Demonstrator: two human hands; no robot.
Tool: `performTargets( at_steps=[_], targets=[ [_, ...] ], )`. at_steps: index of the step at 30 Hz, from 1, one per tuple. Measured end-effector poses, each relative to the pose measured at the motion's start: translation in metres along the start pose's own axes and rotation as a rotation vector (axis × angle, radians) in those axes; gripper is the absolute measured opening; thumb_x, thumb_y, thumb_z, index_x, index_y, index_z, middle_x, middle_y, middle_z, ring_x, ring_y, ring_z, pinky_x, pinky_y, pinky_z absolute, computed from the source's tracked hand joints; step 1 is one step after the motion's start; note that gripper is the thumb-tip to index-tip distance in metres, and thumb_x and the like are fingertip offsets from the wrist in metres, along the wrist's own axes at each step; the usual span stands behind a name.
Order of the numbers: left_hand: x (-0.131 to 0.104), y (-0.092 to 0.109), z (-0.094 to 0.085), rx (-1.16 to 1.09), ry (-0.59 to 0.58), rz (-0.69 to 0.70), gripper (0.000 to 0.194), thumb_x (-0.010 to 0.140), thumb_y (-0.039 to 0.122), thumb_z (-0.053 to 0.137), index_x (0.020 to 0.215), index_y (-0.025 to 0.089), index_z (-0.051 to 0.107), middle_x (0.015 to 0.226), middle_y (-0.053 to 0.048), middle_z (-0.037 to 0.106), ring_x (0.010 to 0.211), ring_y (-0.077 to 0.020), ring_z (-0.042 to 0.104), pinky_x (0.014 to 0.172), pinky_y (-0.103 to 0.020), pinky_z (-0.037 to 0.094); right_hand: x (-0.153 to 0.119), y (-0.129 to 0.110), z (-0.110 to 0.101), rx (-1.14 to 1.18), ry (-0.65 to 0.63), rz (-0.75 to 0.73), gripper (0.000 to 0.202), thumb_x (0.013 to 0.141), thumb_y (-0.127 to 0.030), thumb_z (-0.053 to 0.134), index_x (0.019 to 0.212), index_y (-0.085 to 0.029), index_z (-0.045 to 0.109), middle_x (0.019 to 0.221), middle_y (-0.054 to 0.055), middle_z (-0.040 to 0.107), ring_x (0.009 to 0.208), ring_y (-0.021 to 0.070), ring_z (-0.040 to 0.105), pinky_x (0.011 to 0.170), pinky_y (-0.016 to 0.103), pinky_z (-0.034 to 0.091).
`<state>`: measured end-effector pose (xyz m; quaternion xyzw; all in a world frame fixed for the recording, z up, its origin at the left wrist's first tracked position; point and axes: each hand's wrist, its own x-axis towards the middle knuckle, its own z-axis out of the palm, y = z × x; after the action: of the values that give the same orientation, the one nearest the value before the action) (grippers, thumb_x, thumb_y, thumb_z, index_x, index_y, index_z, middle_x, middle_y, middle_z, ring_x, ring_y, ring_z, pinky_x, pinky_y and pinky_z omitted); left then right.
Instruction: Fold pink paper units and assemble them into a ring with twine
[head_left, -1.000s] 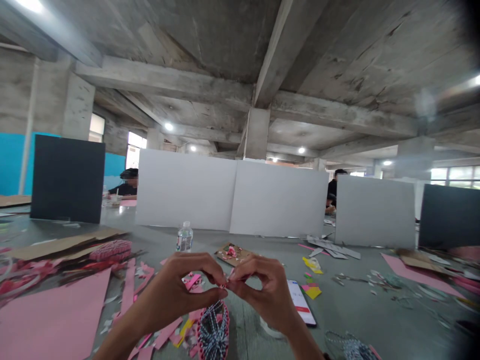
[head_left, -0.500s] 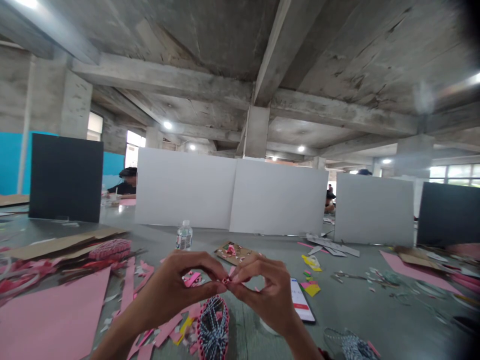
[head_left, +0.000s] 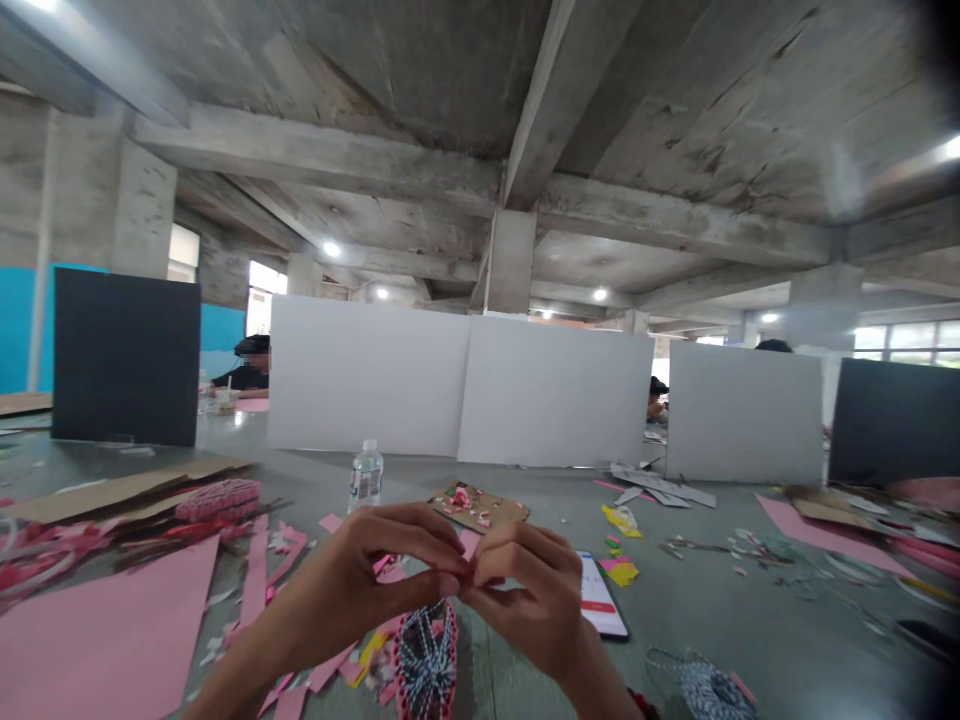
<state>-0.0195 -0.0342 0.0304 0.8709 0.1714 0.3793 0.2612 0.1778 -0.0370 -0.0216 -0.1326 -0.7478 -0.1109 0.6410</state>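
My left hand (head_left: 390, 570) and my right hand (head_left: 525, 590) meet above the table, thumbs and fingertips pinched together. Between them is a tiny reddish-pink piece, mostly hidden by the fingers. Just below the hands lies an oval pink-rimmed item (head_left: 426, 660) strung with blue and white cord. A phone (head_left: 604, 605) with a lit screen rests beside my right hand. Beyond the hands is a cardboard piece (head_left: 480, 507) with small pink bits on it.
A water bottle (head_left: 366, 478) stands behind my left hand. Pink sheet (head_left: 112, 630) and paper strips lie left. Scissors (head_left: 694, 545), yellow scraps (head_left: 622, 520) and a cord bundle (head_left: 709, 690) are right. White boards (head_left: 555, 390) stand behind; people sit beyond.
The fingers of both hands have closed in tighter, and the small piece between them shows less. My right hand has curled a little further over it. The view has shifted slightly.
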Motion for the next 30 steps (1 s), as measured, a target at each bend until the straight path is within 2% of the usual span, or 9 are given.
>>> performTargets(
  at_steps=[5, 8, 11, 15, 17, 20, 22, 27, 30],
  targets=[
    [0.000, 0.004, 0.003, 0.088, 0.110, 0.002, 0.021, 0.085, 0.016, 0.070, 0.101, 0.030, 0.076, 0.093, 0.003, 0.079, 0.084, -0.0133, 0.075, 0.076, -0.020, 0.061, 0.005, -0.005, 0.000, 0.030, 0.014, 0.063, 0.016, 0.083, -0.014, 0.073, 0.081, -0.027, 0.064, 0.079, 0.000, 0.067, 0.069, 0.0168, 0.065, 0.065, 0.029, 0.055],
    [-0.002, 0.002, 0.004, 0.262, 0.275, 0.103, 0.032, 0.079, 0.014, 0.075, 0.106, 0.031, 0.071, 0.093, 0.006, 0.080, 0.079, -0.0111, 0.075, 0.074, -0.016, 0.061, 0.013, -0.005, -0.003, 0.189, 0.055, 0.264, 0.018, 0.079, -0.012, 0.074, 0.087, -0.027, 0.067, 0.089, 0.000, 0.067, 0.081, 0.0169, 0.066, 0.074, 0.028, 0.055],
    [-0.004, -0.004, 0.004, 0.443, 0.386, 0.212, 0.039, 0.080, 0.017, 0.076, 0.115, 0.032, 0.067, 0.092, 0.007, 0.080, 0.076, -0.0101, 0.076, 0.073, -0.015, 0.061, 0.016, -0.004, -0.006, 0.482, 0.007, 0.538, 0.025, 0.082, -0.019, 0.072, 0.105, -0.028, 0.065, 0.104, 0.003, 0.067, 0.091, 0.0181, 0.067, 0.078, 0.029, 0.056],
    [-0.004, -0.011, 0.006, 0.599, 0.433, 0.318, 0.039, 0.087, 0.024, 0.072, 0.124, 0.027, 0.061, 0.096, 0.002, 0.080, 0.082, -0.0123, 0.076, 0.074, -0.018, 0.062, 0.015, -0.003, -0.007, 0.614, -0.093, 0.663, 0.052, 0.073, -0.026, 0.083, 0.120, -0.030, 0.061, 0.119, 0.006, 0.066, 0.103, 0.0244, 0.066, 0.088, 0.035, 0.056],
    [-0.003, -0.013, 0.008, 0.665, 0.435, 0.365, 0.035, 0.091, 0.025, 0.067, 0.125, 0.024, 0.060, 0.099, -0.001, 0.079, 0.084, -0.0133, 0.076, 0.074, -0.020, 0.062, 0.015, -0.005, -0.003, 0.524, -0.036, 0.674, 0.049, 0.073, -0.031, 0.083, 0.118, -0.031, 0.063, 0.108, 0.005, 0.070, 0.097, 0.0248, 0.069, 0.087, 0.037, 0.057],
    [-0.001, -0.014, 0.010, 0.788, 0.445, 0.433, 0.030, 0.094, 0.023, 0.064, 0.124, 0.020, 0.061, 0.103, -0.005, 0.078, 0.086, -0.0149, 0.076, 0.073, -0.023, 0.063, 0.016, -0.008, 0.004, 0.383, 0.120, 0.678, 0.025, 0.079, -0.041, 0.076, 0.101, -0.031, 0.070, 0.082, 0.005, 0.072, 0.075, 0.0236, 0.070, 0.071, 0.037, 0.060],
    [0.000, -0.012, 0.011, 0.846, 0.446, 0.470, 0.029, 0.095, 0.021, 0.062, 0.124, 0.018, 0.061, 0.104, -0.006, 0.078, 0.087, -0.0160, 0.075, 0.073, -0.024, 0.064, 0.017, -0.009, 0.007, 0.335, 0.185, 0.677, 0.021, 0.078, -0.042, 0.076, 0.095, -0.030, 0.072, 0.074, 0.005, 0.072, 0.067, 0.0235, 0.070, 0.063, 0.037, 0.060],
    [0.001, -0.006, 0.013, 0.881, 0.427, 0.554, 0.026, 0.098, 0.018, 0.056, 0.123, 0.014, 0.061, 0.097, -0.006, 0.079, 0.087, -0.0163, 0.075, 0.074, -0.025, 0.065, 0.014, -0.011, 0.007, 0.192, 0.138, 0.518, 0.007, 0.080, -0.032, 0.077, 0.085, -0.034, 0.073, 0.077, 0.001, 0.075, 0.069, 0.0240, 0.071, 0.065, 0.037, 0.059],
    [0.001, -0.005, 0.014, 0.883, 0.426, 0.571, 0.029, 0.097, 0.016, 0.056, 0.126, 0.014, 0.060, 0.098, -0.006, 0.079, 0.088, -0.0164, 0.074, 0.075, -0.027, 0.065, 0.015, -0.014, 0.006, 0.119, 0.077, 0.364, 0.018, 0.084, -0.018, 0.073, 0.088, -0.036, 0.075, 0.082, -0.001, 0.076, 0.078, 0.0248, 0.072, 0.076, 0.040, 0.060]
  ],
)
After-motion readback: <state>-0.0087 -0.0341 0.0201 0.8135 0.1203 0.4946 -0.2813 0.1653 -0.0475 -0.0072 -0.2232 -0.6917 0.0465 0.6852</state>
